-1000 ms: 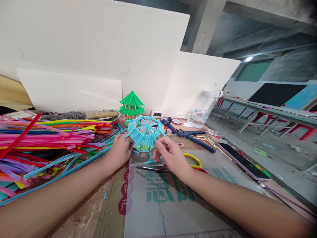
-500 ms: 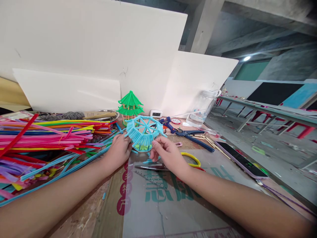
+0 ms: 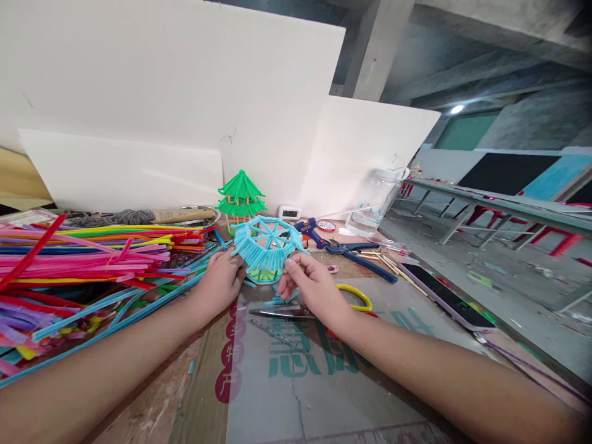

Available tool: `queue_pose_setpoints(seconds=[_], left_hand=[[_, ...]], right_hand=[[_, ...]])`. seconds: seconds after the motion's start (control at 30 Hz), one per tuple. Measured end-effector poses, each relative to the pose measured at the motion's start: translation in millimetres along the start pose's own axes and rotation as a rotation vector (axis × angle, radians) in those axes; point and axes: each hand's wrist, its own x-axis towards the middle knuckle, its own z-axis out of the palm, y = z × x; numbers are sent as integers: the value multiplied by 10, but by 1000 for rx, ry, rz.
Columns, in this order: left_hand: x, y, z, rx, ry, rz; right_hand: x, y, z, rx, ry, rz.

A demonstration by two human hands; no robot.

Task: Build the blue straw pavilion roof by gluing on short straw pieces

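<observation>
A light-blue model roof made of short pipe-cleaner pieces stands tilted in front of me, with an open spoked frame at its top and a green part showing underneath. On its left side, my left hand is closed with curled fingers at the lower edge. My right hand pinches the roof's right lower rim between thumb and forefinger; whether a loose piece is in the pinch is hidden. Scissors with a yellow handle lie under and behind my right hand. Small blue cut pieces lie beneath the model.
Bundles of coloured pipe cleaners are heaped at the left. A green pagoda model stands behind. To the right are a glue gun, blue-handled pliers, wooden sticks, a phone and a clear plastic bucket.
The whole view has shifted very slightly. Both hands keep their places at the blue roof, with no clear movement of the fingers.
</observation>
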Motion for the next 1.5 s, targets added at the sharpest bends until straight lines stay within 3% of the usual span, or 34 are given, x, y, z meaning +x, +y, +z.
queue_pose_setpoints(seconds=[0.4, 1.07, 1.17, 1.33, 1.4, 1.5], left_hand=[[-7, -28, 15, -2, 23, 36], [-10, -31, 15, -8, 24, 39], [-7, -45, 20, 0, 7, 38], [-3, -39, 7, 28, -16, 26], [-6, -34, 6, 28, -11, 19], [-14, -31, 10, 8, 0, 27]], right_hand=[[23, 18, -8, 1, -6, 35], [-15, 6, -13, -91, 26, -44], [-51, -49, -80, -314, 113, -227], [-23, -236, -317, -971, 30, -842], [13, -284, -389, -1125, 1, -954], [49, -286, -427, -1247, -2, -975]])
